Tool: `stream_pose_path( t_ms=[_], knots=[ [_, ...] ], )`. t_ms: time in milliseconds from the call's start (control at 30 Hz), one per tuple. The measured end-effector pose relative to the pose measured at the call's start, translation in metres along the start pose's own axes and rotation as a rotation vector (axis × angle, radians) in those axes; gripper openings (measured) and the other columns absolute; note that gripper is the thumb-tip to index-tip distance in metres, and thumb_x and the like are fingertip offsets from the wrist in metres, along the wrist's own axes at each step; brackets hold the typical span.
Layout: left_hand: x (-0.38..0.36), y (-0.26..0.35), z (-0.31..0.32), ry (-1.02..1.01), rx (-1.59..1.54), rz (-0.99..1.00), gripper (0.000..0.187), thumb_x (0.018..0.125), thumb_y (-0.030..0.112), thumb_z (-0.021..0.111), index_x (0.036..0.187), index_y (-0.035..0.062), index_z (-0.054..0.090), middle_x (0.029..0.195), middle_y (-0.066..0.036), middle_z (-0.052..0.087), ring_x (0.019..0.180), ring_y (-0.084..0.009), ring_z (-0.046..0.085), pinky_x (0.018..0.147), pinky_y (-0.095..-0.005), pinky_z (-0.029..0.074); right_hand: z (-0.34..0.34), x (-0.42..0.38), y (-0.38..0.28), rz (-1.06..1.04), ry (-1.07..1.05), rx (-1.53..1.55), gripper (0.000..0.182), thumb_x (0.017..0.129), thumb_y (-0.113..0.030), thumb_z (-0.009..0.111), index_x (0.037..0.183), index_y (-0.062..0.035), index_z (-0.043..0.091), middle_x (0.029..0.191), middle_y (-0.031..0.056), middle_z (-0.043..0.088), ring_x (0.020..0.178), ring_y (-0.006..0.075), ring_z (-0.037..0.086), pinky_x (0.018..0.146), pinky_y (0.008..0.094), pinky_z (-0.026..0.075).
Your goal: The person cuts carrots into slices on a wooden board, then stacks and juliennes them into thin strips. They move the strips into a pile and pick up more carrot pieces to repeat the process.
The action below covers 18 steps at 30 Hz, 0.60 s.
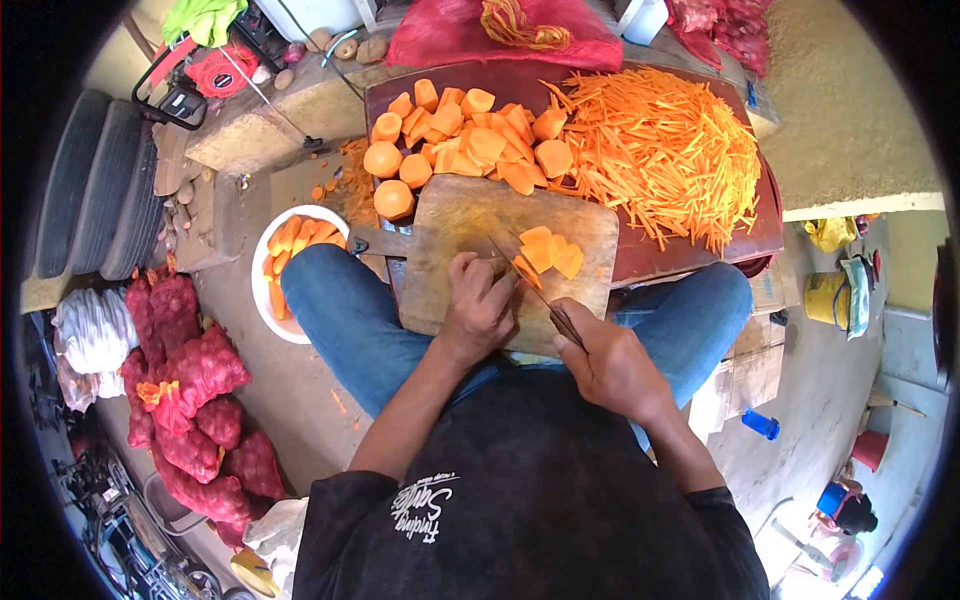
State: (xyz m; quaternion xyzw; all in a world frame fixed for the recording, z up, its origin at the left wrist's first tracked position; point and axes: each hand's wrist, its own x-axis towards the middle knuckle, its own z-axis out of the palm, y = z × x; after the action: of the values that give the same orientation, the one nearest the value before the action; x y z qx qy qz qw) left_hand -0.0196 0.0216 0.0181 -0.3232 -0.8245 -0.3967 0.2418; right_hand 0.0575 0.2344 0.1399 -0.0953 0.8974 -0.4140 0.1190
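Observation:
My right hand (612, 362) is wrapped round the handle of a knife (540, 294), whose blade points up and left over the wooden cutting board (450, 225). Just left of the blade, my left hand (480, 305) rests on the board with its fingers curled together; what they hold, if anything, is hidden. An orange carrot piece lies against the blade, and several flat carrot slices (550, 252) lie to its right. Beyond the board, carrot chunks (470, 135) sit on the red table (640, 255), beside a large heap of thin carrot strips (665, 150).
A white basin (262, 290) of carrot pieces stands by my left knee. Red mesh sacks (205, 375) and tires (85, 190) are farther left. A red sack (560, 45) lies behind the table. At the lower right a person (850, 510) is visible.

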Motion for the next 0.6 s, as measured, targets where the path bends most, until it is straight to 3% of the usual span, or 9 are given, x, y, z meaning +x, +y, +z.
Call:
stream_pose_path(
  t_ms=[333,433,533,600],
  knots=[
    [-0.005,-0.004,0.0,-0.026,-0.018,-0.017,0.026,0.078,-0.002,0.08,0.104,0.0004,0.076,0.098,-0.012,0.061,0.089,-0.0311,0.063,0.103,-0.0523,0.047,0.016,0.018,0.02,0.072,-0.078,-0.142,0.046,0.106,-0.011,0.067,0.149,-0.0005,0.055,0.111,0.032,0.074,0.103,0.0553,0.072,0.084,0.0571,0.06],
    [-0.007,-0.003,0.001,-0.023,-0.004,-0.026,0.026,0.079,-0.002,0.078,0.104,0.002,0.077,0.1,-0.011,0.062,0.091,-0.0306,0.064,0.102,-0.0517,0.047,0.022,0.022,0.037,-0.011,-0.022,-0.152,0.049,0.106,-0.01,0.066,0.152,0.0007,0.055,0.11,0.0323,0.075,0.098,0.0566,0.072,0.082,0.0543,0.061],
    [0.0,0.0,0.002,-0.017,0.02,-0.022,0.026,0.08,-0.002,0.078,0.105,0.0035,0.077,0.101,-0.011,0.063,0.092,-0.0301,0.065,0.102,-0.052,0.046,0.013,0.026,0.042,0.04,-0.042,0.044,0.05,0.106,-0.015,0.065,0.152,0.0038,0.055,0.104,0.0335,0.077,0.095,0.0504,0.078,0.085,0.0564,0.061],
    [0.003,0.005,-0.003,-0.026,0.038,-0.036,0.027,0.08,-0.002,0.078,0.106,0.0041,0.078,0.102,-0.01,0.064,0.093,-0.0298,0.065,0.101,-0.0524,0.045,0.014,0.027,0.047,0.017,0.015,0.196,0.048,0.108,-0.015,0.065,0.151,0.0031,0.058,0.109,0.0313,0.077,0.099,0.0435,0.078,0.091,0.0498,0.06]
  ],
)
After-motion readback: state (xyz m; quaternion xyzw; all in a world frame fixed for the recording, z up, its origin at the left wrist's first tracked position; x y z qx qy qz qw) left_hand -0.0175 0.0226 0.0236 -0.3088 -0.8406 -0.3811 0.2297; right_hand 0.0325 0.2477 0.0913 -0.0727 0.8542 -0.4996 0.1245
